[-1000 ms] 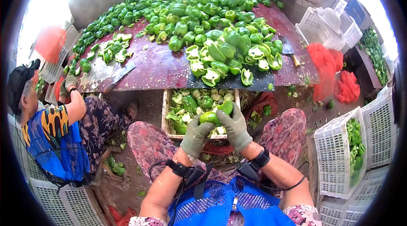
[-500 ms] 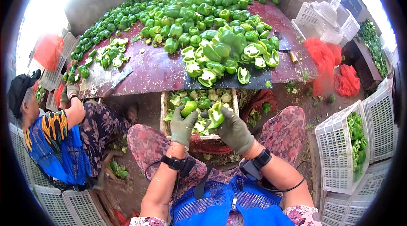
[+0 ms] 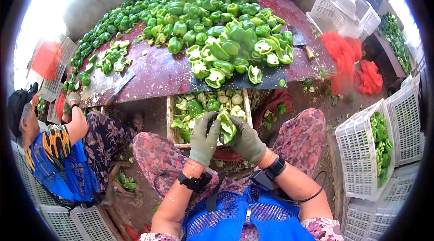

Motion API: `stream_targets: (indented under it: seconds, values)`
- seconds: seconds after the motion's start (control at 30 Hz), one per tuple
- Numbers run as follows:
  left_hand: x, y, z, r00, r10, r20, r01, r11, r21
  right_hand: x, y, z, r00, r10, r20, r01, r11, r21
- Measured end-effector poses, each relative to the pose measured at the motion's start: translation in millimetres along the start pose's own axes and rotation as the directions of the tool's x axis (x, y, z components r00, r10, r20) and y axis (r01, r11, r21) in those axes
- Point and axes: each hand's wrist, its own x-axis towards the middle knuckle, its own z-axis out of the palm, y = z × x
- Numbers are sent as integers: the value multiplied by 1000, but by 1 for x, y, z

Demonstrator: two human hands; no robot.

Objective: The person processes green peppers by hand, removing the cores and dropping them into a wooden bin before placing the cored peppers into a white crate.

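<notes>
Both hands wear grey-green gloves and meet over a crate (image 3: pixel 169 121) of pepper pieces and pale cores. My right hand (image 3: pixel 247 140) is closed round a cut green pepper half (image 3: pixel 227 128), its pale inside turned up. My left hand (image 3: pixel 204 138) touches the left edge of the same half with bent fingers; whether anything else is in its fingers is hidden. Beyond the crate, cut pepper halves (image 3: pixel 216 77) lie heaped at the near edge of the dark red table (image 3: pixel 156 67), in front of a large pile of whole green peppers (image 3: pixel 181 28).
A co-worker (image 3: pixel 63 150) sits at the left, hands at the table's edge. One knife (image 3: pixel 120 87) lies on the table's left, another (image 3: pixel 309 52) on its right. White crates (image 3: pixel 357 159) stand at the right, one holding peppers. Red netting (image 3: pixel 337 58) hangs beyond the table's right edge.
My hands have come together around the pepper half. The small green piece in my left hand is gone from view, and a large green piece now shows in the crate. The view has shifted slightly.
</notes>
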Motion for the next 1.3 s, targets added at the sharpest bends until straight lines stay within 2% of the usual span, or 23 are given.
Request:
stream_targets:
  seconds: [0.1, 0.13, 0.17, 0.2, 0.3, 0.33, 0.43, 0.47, 0.5, 0.57, 0.6, 0.67, 0.7, 0.73, 0.77, 0.8, 0.83, 0.87, 0.97, 1.1, 1.13, 1.23, 1.3]
  values:
    - [-3, -6, 2, 998, -37, 43, 38, 999, -7, -6, 19, -7, 997, 81, 1, -81, 993, -86]
    - [-3, -4, 4, 998, -56, 37, 57, 998, -15, -3, 15, -6, 967, 252, 36, -248, 901, 356]
    - [-4, -4, 4, 996, -77, 41, 77, 997, 4, 2, 7, -6, 912, 385, 143, -365, 599, 713]
    - [-5, -5, 4, 994, -99, 44, 98, 995, 23, 4, 2, -5, 844, 446, 299, -403, 158, 902]
    - [-5, -4, 4, 992, -119, 50, 116, 992, 53, 2, -1, -3, 873, 417, 251, -433, 428, 793]
    - [-5, -3, 4, 992, -119, 53, 116, 992, 57, 2, -2, -4, 872, 427, 241, -461, 549, 697]
    - [-4, -3, 4, 981, -131, 140, 138, 990, -42, -2, -5, -13, 873, 445, 200, -488, 815, 312]
    - [-3, -3, 3, 981, -52, 185, 53, 999, 0, -1, -2, -15, 915, 350, 201, -374, 922, 97]
    - [-1, -4, 0, 972, 24, 233, -33, 999, 37, -1, 0, -17, 947, 250, 200, -230, 966, -121]
    - [2, -5, -6, 926, 166, 338, -210, 973, 98, 4, -10, -19, 857, 453, 247, -434, 892, -127]
    - [5, -7, -10, 871, 242, 428, -327, 935, 137, 2, 11, -21, 886, 372, 276, -313, 920, -237]
    - [6, -8, -13, 811, 287, 509, -439, 875, 207, 2, 20, -23, 846, 359, 394, -233, 914, -333]
    - [6, -8, -14, 779, 303, 549, -493, 837, 236, 1, 28, -24, 855, 113, 506, 113, 911, -396]
    - [5, -8, -14, 813, 292, 503, -464, 848, 257, 1, 37, -26, 802, -140, 580, 443, 792, -421]
    - [4, -9, -14, 845, 280, 456, -434, 857, 277, 2, 22, -24, 881, 59, 470, 106, 943, -316]
    - [1, -10, -14, 874, 268, 406, -403, 867, 295, 2, 3, -21, 876, 285, 389, -242, 957, -157]
    - [-1, -13, -13, 900, 253, 355, -369, 876, 311, 2, -8, -19, 787, 507, 351, -552, 833, 33]
    - [-4, -24, -9, 953, 196, 231, -238, 956, 170, 1, -6, -18, 750, 549, 368, -613, 787, 75]
    - [-10, -28, -1, 998, 59, 19, -61, 996, 70, 7, -8, -13, 733, 586, 345, -640, 766, 61]
    - [-15, -30, 5, 969, -235, -75, 213, 950, -226, 4, -5, -4, 790, 549, 274, -613, 724, 316]
    - [-13, -31, 4, 952, -284, -116, 237, 920, -313, 4, -4, -3, 771, 583, 257, -636, 680, 365]
    - [-3, -31, 3, 877, -438, -197, 266, 785, -559, 0, -6, 8, 781, 591, 200, -580, 569, 582]
    - [0, -38, 4, 854, -424, -301, 233, 830, -507, -1, 6, 12, 801, 579, 152, -519, 546, 658]
